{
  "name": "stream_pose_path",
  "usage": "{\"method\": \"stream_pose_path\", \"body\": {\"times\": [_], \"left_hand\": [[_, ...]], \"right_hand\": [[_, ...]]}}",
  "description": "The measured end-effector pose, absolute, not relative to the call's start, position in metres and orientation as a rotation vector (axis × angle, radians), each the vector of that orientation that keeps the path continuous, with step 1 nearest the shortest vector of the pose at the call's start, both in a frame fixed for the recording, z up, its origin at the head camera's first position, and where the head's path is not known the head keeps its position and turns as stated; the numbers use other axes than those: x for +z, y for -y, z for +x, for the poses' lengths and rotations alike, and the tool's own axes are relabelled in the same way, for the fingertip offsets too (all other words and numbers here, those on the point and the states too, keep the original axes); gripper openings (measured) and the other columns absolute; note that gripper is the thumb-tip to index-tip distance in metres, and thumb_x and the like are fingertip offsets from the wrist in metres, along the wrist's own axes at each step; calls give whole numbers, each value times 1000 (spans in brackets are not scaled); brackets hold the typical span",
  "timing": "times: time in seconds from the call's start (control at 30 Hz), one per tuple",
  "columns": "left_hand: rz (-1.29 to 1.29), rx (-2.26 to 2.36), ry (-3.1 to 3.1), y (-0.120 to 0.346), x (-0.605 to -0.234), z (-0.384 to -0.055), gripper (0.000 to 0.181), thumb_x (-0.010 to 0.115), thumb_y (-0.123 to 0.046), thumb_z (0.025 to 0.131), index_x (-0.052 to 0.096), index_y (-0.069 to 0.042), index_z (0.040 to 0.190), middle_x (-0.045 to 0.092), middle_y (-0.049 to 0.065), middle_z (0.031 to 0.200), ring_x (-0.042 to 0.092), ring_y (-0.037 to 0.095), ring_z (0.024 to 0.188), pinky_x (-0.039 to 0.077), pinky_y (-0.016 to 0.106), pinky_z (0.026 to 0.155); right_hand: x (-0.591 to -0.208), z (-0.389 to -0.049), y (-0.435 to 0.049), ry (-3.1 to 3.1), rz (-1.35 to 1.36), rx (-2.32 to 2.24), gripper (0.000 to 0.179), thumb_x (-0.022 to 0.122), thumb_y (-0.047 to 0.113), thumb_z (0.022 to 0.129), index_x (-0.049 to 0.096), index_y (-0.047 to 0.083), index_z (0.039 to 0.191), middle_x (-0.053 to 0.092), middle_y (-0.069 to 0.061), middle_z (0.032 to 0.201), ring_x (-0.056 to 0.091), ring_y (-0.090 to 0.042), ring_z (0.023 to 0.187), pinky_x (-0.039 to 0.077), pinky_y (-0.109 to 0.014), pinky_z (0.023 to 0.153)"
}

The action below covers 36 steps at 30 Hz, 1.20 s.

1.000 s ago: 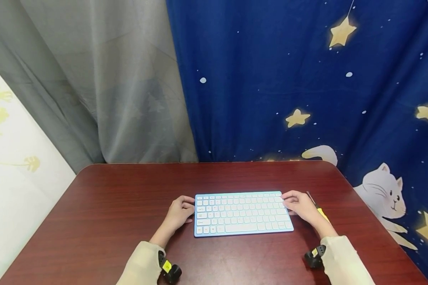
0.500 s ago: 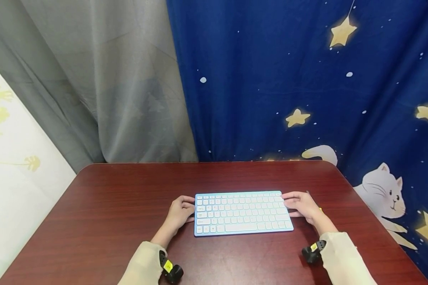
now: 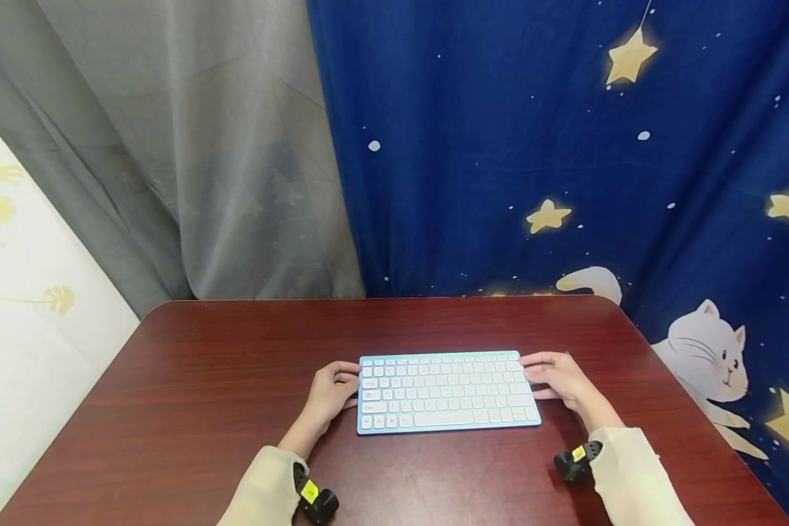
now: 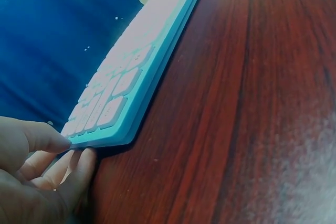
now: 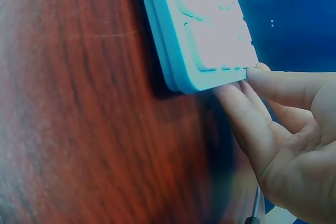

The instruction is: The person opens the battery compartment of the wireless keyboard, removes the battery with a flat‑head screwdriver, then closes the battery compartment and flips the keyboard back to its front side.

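Note:
A white-keyed keyboard (image 3: 448, 392) with a light blue frame lies level at the middle of the table, keys up. At its left end, my left hand (image 3: 329, 393) pinches the short edge; the left wrist view shows the thumb and fingertips (image 4: 84, 161) at that blue edge (image 4: 102, 141). My right hand (image 3: 561, 380) grips the opposite end. Seen from the right wrist, one digit sits at the key side of the corner (image 5: 197, 80) while other fingers (image 5: 239, 103) reach beneath it. Whether the keyboard touches the tabletop or hovers slightly, I cannot tell.
A thin metal shaft (image 5: 257, 200) with a dark collar shows below the right hand in the right wrist view. The reddish-brown wooden table (image 3: 237, 365) ends at a blue starry curtain (image 3: 460, 183) and a grey curtain (image 3: 256, 183).
The right hand has shifted slightly and now hides the yellow-handled tool that lay beside it. The keyboard has risen very slightly in the head view; the left hand has hardly moved.

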<state>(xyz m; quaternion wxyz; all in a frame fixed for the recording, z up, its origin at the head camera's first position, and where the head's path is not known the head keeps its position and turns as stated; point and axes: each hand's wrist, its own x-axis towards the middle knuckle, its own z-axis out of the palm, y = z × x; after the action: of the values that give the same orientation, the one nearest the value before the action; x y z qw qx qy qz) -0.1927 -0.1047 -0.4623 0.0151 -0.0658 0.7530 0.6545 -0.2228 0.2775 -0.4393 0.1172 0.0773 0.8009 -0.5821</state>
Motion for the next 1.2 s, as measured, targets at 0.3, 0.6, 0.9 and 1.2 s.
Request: {"method": "stream_pose_path", "body": {"times": [0.3, 0.6, 0.9, 1.2], "left_hand": [[-172, 2064, -2298, 107, -454, -188, 27, 54, 5, 85, 55, 8, 111, 63, 17, 87, 59, 16, 74, 53, 34, 62], [-158, 2104, -2311, 110, -457, -192, 34, 52, 4, 83, 57, -3, 115, 64, 13, 86, 58, 16, 75, 52, 32, 61], [-87, 2113, -2269, 112, -447, -191, 42, 49, 4, 85, 55, -10, 124, 63, 11, 86, 57, 16, 76, 51, 34, 65], [-14, 2128, -2149, 113, -440, -191, 46, 40, 3, 89, 47, -11, 133, 60, 14, 100, 58, 17, 79, 51, 32, 60]], "right_hand": [[-431, -224, -279, -2292, 228, -1743, 39, 61, -2, 84, 50, -11, 120, 65, -14, 94, 65, -21, 77, 52, -40, 65], [-427, -222, -278, -2284, 214, -1756, 40, 62, 0, 84, 50, -11, 121, 65, -13, 94, 65, -21, 77, 52, -40, 65], [-425, -221, -279, -2278, 200, -1761, 42, 62, 0, 84, 49, -11, 122, 65, -13, 95, 65, -21, 78, 52, -40, 66], [-417, -219, -277, -2281, 128, -1757, 42, 63, 2, 84, 49, -11, 122, 65, -13, 97, 65, -24, 80, 52, -40, 67]]}}
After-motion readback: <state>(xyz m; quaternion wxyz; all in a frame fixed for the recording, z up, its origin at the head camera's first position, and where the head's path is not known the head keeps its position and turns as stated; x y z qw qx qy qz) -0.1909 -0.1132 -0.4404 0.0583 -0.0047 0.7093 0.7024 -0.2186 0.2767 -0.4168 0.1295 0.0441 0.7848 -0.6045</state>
